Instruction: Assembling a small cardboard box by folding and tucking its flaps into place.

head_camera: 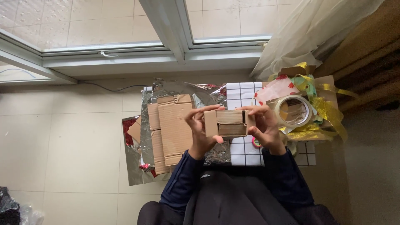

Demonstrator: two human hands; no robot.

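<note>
A small brown cardboard box (pixel 229 123) is held up in front of me by both hands, its flaps partly folded. My left hand (pixel 199 132) grips its left side, with the thumb across the top edge. My right hand (pixel 263 127) clasps the right side, fingers curled over the end flap. Below and to the left lies a flattened cardboard box (pixel 171 131) on silver wrapping foil (pixel 143 141). A white sheet with a black grid (pixel 243 96) lies under the box.
A roll of clear packing tape (pixel 294 111) rests to the right among yellow ribbon (pixel 327 110) and red-patterned wrapping paper (pixel 275 89). A window frame (pixel 166 50) runs along the top. A sheer curtain (pixel 308 29) hangs at the upper right. The floor is tiled.
</note>
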